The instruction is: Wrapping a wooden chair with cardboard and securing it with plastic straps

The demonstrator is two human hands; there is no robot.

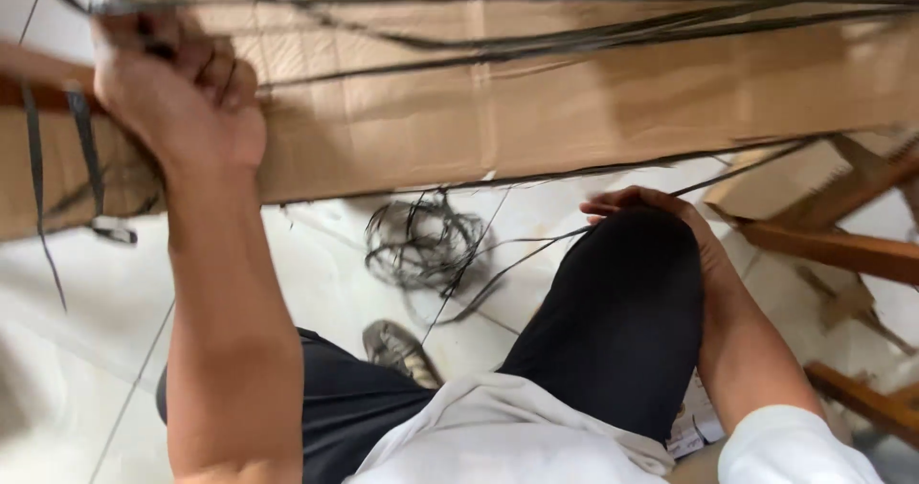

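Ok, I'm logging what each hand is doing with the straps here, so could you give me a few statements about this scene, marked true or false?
1. The left hand is closed around dark straps at the upper edge of a cardboard sheet. True.
2. The right hand is gripping the cardboard sheet too. False: it rests on the person's raised knee, apart from the cardboard.
3. A tangled bundle of dark strap lies on the pale tiled floor. True.
4. The straps are bright yellow. False: they are dark, near black.
5. Wooden pieces lie at the right. True.
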